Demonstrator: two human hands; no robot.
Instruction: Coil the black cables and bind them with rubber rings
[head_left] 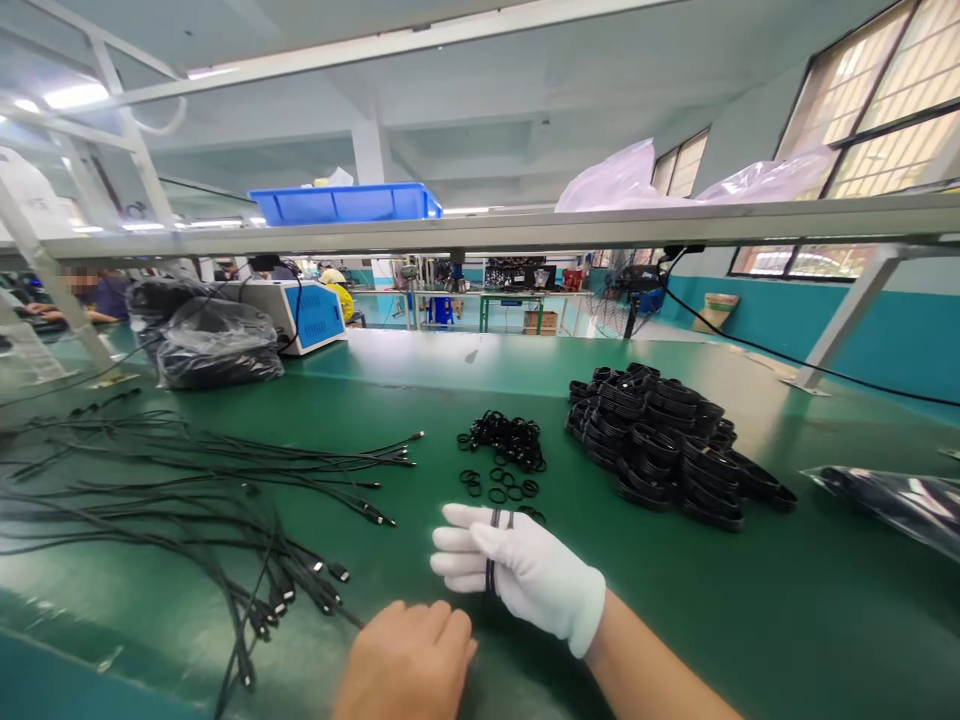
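Observation:
My bare left hand (pixel 405 660) is closed low in front of me, its knuckles upward. From the left a black cable (pixel 349 613) runs into it; the held part is hidden. My right hand (pixel 517 560), in a white glove, has its fingers stretched out, with black elastic bands (pixel 491 572) looped around them. Just beyond it lie several loose black bands (pixel 506 485) and a small heap of them (pixel 508 436). Across the left side spread long black cables (pixel 300 460) with plugs on their ends, some close to my left hand.
A large pile of coiled black cables (pixel 660 440) stands at the right, near a clear bag (pixel 900 500) with black contents. Back left are a plastic-wrapped bundle (pixel 217 340) and a white-and-blue machine (pixel 304 315). A shelf (pixel 495 228) crosses above the green table (pixel 465 385), bearing a blue tray (pixel 345 205).

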